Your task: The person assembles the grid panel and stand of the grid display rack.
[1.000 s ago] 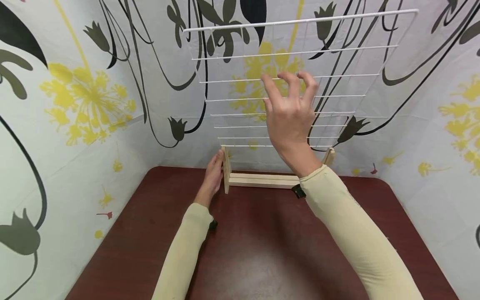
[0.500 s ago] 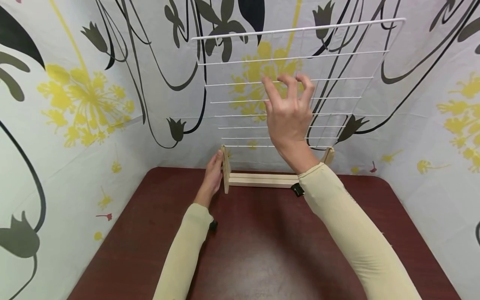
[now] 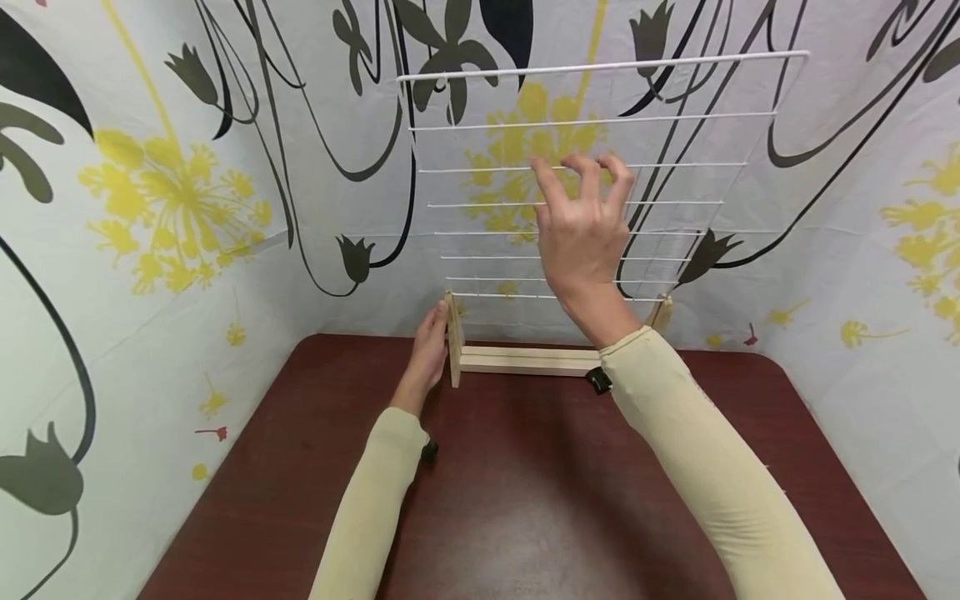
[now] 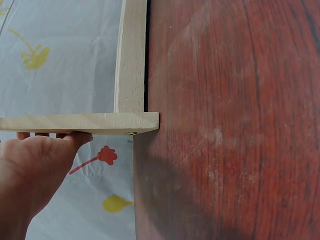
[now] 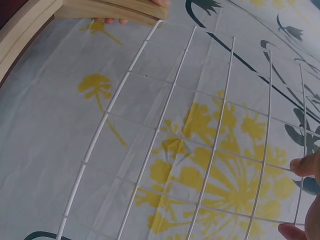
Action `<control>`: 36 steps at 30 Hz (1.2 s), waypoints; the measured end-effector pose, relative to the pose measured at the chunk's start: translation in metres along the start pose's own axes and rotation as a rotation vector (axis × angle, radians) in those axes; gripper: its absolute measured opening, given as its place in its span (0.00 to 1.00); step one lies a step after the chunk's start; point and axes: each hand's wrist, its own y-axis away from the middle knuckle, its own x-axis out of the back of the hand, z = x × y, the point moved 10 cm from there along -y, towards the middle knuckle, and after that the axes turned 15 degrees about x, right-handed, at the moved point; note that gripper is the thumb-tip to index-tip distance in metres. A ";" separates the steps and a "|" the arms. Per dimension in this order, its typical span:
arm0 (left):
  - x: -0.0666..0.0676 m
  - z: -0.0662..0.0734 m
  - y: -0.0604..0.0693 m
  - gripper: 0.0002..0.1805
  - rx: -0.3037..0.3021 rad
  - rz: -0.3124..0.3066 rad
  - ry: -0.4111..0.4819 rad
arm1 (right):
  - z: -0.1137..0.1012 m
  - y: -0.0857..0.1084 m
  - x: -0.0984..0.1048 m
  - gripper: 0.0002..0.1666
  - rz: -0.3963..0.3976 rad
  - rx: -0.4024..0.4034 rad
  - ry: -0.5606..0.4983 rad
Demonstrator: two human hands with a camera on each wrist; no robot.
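A white wire grid (image 3: 600, 67) leans up at the back of the table, its lower edge at the tops of the wooden stand's two uprights. My right hand (image 3: 585, 237) holds the grid near its middle with bent fingers. In the right wrist view, a thumb and a finger (image 5: 305, 165) pinch round one wire. My left hand (image 3: 427, 350) grips the stand's left upright (image 4: 90, 121) from the outer side. A pale crossbar (image 3: 525, 360) joins this upright to the right upright (image 3: 660, 313), partly hidden by my right arm.
The stand is on a dark red-brown table (image 3: 480, 483) near its back edge. A flower-printed sheet (image 3: 247, 192) hangs close behind and at both sides.
The grid's top edge has come lower and looks narrower, tilting away toward the back sheet. My right hand has followed it slightly downward; my left hand stays on the upright.
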 end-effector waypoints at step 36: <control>-0.032 0.129 0.062 0.20 -0.641 0.128 -0.034 | 0.005 0.007 -0.007 0.34 -0.169 0.054 -0.193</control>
